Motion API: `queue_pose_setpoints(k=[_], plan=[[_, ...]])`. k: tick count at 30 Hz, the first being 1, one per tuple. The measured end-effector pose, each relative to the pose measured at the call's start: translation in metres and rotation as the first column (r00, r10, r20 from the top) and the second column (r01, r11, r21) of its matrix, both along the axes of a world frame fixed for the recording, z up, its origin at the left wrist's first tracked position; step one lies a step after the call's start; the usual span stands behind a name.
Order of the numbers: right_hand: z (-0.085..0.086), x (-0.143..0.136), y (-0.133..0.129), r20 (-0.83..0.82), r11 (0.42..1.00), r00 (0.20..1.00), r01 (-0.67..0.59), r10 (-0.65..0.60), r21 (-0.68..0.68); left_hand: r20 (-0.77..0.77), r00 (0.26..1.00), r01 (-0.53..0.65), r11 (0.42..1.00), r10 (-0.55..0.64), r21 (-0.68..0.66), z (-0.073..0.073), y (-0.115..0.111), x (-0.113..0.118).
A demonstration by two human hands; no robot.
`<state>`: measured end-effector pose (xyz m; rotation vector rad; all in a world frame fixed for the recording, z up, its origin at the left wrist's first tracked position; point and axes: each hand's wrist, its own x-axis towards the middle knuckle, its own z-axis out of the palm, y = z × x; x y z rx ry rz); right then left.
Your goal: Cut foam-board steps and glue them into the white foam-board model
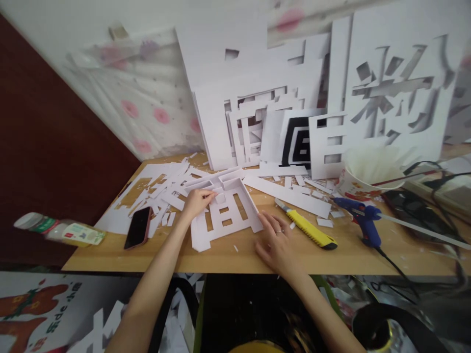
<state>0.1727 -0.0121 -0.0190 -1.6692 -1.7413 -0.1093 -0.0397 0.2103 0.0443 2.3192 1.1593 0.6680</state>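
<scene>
A white foam-board character [241, 225] with rectangular cut-outs lies on the wooden table, thin upright strips along its back and right edges. My left hand [198, 202] is closed in a pinch on a small white foam-board piece [220, 198] over the upper left part of the character. My right hand [274, 240] rests at the character's right edge, fingers loosely spread, the fingertips touching the upright strip there. A ring is on one finger. Right of that hand lies a yellow utility knife [309, 228], its blade pointing toward the back left.
A blue glue gun [362, 218] with a glue stick lies at right, before a paper bucket [368, 184] of translucent sticks. A phone [138, 228] and a bottle [61, 229] lie at left. Foam-board scraps [169, 184] cover the back; cut sheets [397, 83] lean on the wall.
</scene>
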Motion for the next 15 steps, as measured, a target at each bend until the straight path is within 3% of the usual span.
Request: queue_pose_setpoints(k=[15], plan=[[0.007, -0.011, -0.028, 0.032, 0.990, 0.996, 0.084, -0.081, -0.111, -0.047, 0.999, -0.005, 0.998, 0.002, -0.055, 0.011, -0.006, 0.004]])
